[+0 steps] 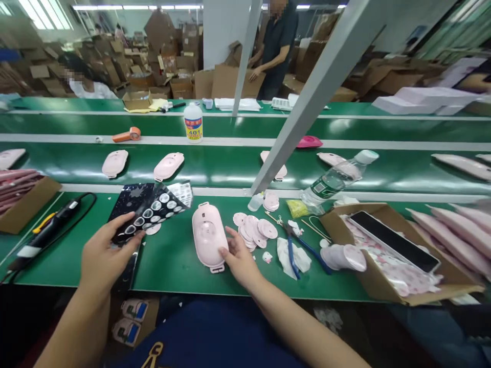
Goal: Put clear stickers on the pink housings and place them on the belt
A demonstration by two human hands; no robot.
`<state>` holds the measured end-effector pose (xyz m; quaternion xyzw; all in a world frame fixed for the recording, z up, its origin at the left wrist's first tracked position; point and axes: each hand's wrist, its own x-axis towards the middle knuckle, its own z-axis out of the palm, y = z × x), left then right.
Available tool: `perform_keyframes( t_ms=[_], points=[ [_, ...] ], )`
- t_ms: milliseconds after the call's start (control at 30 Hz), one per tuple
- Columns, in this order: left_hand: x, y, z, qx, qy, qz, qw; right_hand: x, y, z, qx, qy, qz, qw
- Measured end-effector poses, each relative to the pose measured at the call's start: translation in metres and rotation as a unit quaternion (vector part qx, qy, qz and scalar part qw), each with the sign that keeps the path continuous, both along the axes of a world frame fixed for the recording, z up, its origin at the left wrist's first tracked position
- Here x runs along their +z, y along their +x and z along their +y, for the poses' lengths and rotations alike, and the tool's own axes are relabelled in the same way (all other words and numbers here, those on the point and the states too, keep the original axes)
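A pink oval plastic shell lies on the green bench in front of me. My right hand grips its right lower edge with curled fingers. My left hand reaches to a black sticker sheet carrying round white-rimmed stickers; its thumb and fingers pinch the sheet's near edge. A heap of round pink discs sits just right of the shell. Blue-handled pliers lie on a white cloth beyond my right hand.
A black corded tool lies at the left. An open cardboard box with a dark tray stands at the right, a water bottle behind it. Pink shells ride the green conveyor. A glue bottle stands farther back. Two people work beyond.
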<state>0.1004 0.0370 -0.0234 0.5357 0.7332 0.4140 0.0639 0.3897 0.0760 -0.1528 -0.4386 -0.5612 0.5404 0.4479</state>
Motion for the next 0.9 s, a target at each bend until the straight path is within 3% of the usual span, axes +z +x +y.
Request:
perform_keyframes(
  t_ms=[100, 200, 300, 400, 500, 600, 667, 733, 833, 900],
  points=[
    [0.009, 0.013, 0.000, -0.057, 0.003, -0.015, 0.998, 0.001, -0.007, 0.021, -0.008, 0.063, -0.178, 0.982],
    [0.017, 0.030, 0.001, -0.128, 0.026, 0.017, 0.991, 0.021, 0.000, 0.017, -0.008, 0.119, -0.319, 0.940],
    [0.027, 0.048, 0.000, -0.176, 0.051, 0.098, 0.978, 0.067, 0.014, -0.009, -0.025, 0.274, -0.394, 0.877],
    [0.035, 0.071, -0.007, -0.230, 0.067, 0.216, 0.947, 0.125, 0.024, -0.038, -0.030, 0.470, -0.336, 0.815],
    [0.034, 0.094, -0.018, -0.278, 0.089, 0.327, 0.899, 0.159, 0.023, -0.053, -0.051, 0.565, -0.334, 0.753],
    [0.023, 0.105, -0.023, -0.323, 0.116, 0.367, 0.865, 0.154, 0.017, -0.051, -0.047, 0.588, -0.360, 0.723],
    [0.015, 0.106, -0.022, -0.357, 0.117, 0.355, 0.856, 0.138, 0.016, -0.047, -0.044, 0.607, -0.355, 0.710],
    [0.009, 0.106, -0.021, -0.402, 0.072, 0.315, 0.857, 0.124, 0.018, -0.048, -0.030, 0.652, -0.320, 0.687],
    [0.006, 0.096, -0.027, -0.442, -0.073, 0.208, 0.869, 0.115, 0.028, -0.054, 0.006, 0.730, -0.236, 0.641],
    [0.004, 0.077, -0.036, -0.380, -0.105, 0.125, 0.911, 0.114, 0.040, -0.056, 0.020, 0.745, -0.212, 0.633]
  ],
)
